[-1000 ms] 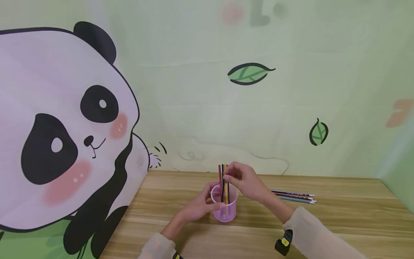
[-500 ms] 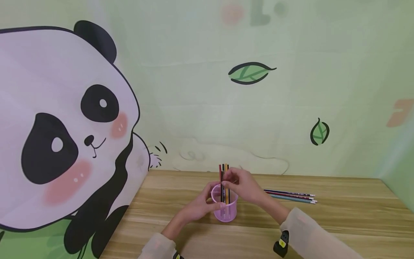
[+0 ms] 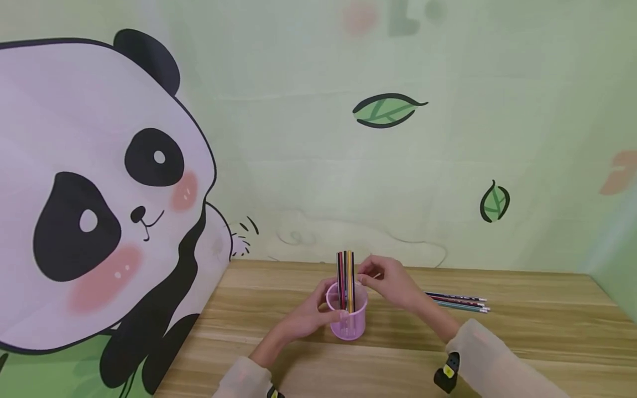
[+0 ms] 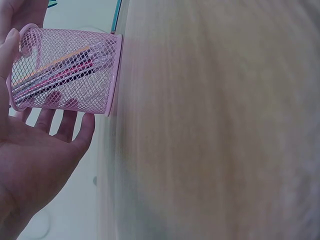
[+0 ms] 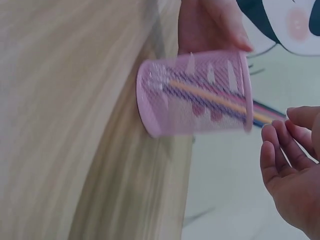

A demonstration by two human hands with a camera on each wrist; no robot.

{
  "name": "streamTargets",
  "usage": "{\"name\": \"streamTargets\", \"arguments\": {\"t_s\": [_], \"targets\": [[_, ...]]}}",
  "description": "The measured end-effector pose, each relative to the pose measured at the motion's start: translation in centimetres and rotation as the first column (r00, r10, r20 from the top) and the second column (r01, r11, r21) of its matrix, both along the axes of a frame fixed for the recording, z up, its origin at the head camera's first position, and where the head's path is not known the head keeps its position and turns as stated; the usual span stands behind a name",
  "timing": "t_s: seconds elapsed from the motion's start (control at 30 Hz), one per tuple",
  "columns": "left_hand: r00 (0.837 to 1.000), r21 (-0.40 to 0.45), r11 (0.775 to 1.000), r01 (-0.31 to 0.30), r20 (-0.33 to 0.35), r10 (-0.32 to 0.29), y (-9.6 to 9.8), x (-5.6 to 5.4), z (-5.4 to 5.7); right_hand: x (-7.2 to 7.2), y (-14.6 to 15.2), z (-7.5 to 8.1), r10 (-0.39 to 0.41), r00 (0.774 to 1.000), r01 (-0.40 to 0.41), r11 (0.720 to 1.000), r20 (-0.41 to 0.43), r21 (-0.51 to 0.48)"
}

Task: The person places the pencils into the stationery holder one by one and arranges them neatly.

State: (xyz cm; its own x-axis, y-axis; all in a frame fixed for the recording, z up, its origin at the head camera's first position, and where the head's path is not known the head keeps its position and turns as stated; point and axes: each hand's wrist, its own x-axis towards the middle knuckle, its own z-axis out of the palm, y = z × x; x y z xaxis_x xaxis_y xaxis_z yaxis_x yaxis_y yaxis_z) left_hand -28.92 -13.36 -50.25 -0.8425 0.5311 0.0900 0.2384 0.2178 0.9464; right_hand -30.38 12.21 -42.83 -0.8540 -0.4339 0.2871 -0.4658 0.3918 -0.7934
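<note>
A pink mesh pencil cup stands upright on the table, with several pencils in it, black, red and yellow among them, their upper ends well above the rim. My left hand grips the cup from the left, thumb at the near side of the rim. In the left wrist view its fingers reach along the far side of the mesh. Just right of the standing pencils is my right hand, its fingers loosely bent with nothing seen between them. The right wrist view has these fingers close to the pencil ends.
Several pencils, dark, red and blue-green, lie on the wooden table to the right, partly hidden behind my right forearm. At the table's back edge rises a pale green wall with a painted panda on the left.
My right hand has let go of the pencils in the cup and moved off to the right. The pencils now stand closer side by side. My left hand stays on the cup.
</note>
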Motion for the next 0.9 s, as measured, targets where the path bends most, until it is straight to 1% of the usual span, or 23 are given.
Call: {"name": "streamTargets", "arguments": {"t_s": [0.17,0.33,0.43,0.5,0.63,0.73,0.8,0.9], "targets": [[1.000,0.002,1.000,-0.003,-0.004,0.003,-0.1,-0.1,-0.1,-0.9,2.3,0.0,-0.035,0.999,0.036,0.998,-0.026,0.060],[1.000,0.003,1.000,-0.009,0.002,0.009,-0.2,-0.1,-0.1,-1.6,4.8,-0.7,-0.072,0.996,0.078,0.987,-0.048,0.139],[1.000,0.002,1.000,-0.012,0.001,0.012,-0.2,0.0,0.0,-1.6,6.1,-1.4,-0.090,0.995,0.096,0.979,-0.040,0.181],[1.000,0.003,1.000,-0.009,0.001,0.009,-0.2,-0.1,-0.1,-1.7,6.9,-2.0,-0.080,0.996,0.088,0.975,-0.050,0.203],[1.000,-0.002,1.000,0.003,0.002,-0.003,-0.3,-0.4,-0.5,-1.6,8.3,-3.5,-0.043,0.999,0.049,0.966,-0.032,0.252],[1.000,-0.006,1.000,0.005,0.004,-0.005,-0.3,-0.3,-0.5,-1.7,9.1,-4.6,-0.019,1.000,0.024,0.957,-0.021,0.289],[1.000,-0.003,1.000,0.005,0.005,-0.005,-0.2,-0.2,-0.3,-1.7,9.5,-5.1,-0.005,0.999,0.017,0.949,-0.040,0.315],[1.000,0.004,1.000,0.006,0.009,-0.006,-0.2,-0.1,-0.2,-1.6,9.9,-5.6,-0.007,0.998,0.027,0.938,-0.060,0.344]]}}
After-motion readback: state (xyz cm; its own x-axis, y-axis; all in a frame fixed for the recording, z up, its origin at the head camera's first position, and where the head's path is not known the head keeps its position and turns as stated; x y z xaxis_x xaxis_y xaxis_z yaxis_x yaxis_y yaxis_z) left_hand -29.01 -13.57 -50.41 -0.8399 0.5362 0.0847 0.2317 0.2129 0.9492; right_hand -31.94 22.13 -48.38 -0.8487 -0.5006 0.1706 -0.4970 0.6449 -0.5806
